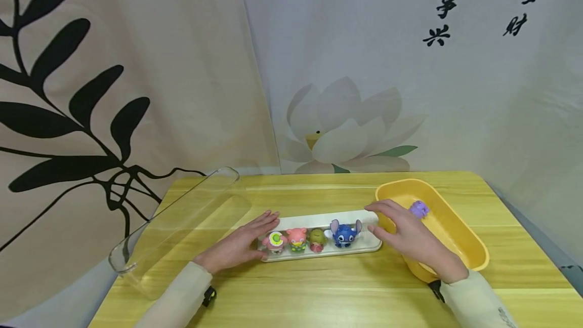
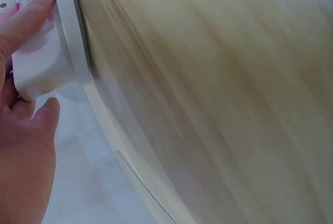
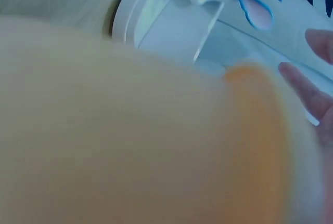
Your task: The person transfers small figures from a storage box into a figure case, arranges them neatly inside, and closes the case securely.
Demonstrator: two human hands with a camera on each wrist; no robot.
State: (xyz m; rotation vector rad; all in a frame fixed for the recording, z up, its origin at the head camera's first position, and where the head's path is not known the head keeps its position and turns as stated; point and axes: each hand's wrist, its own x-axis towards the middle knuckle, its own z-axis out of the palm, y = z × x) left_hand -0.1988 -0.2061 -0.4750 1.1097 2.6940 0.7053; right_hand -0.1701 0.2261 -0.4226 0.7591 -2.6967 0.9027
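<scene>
A white stepped display base (image 1: 328,215) lies across the middle of the table. Along its front step stand several small figures: a pink one with a green-and-yellow swirl (image 1: 276,239), a pink pig-like one (image 1: 297,237), an olive-green one (image 1: 317,240) and a blue big-eared one (image 1: 344,234). My left hand (image 1: 243,242) holds the base's left end, thumb at the front and fingers at the back. Around the right end, my right hand (image 1: 412,234) hovers with thumb and fingers spread; whether it touches the base cannot be told. In the right wrist view its fingertips (image 3: 307,86) appear apart from the blue figure.
A yellow tub (image 1: 460,221) stands at the right, partly behind my right forearm, with a purple piece (image 1: 419,209) inside. On the left, a long clear cover (image 1: 182,227) lies at a slant over the table's left edge. A printed curtain (image 1: 205,65) hangs behind.
</scene>
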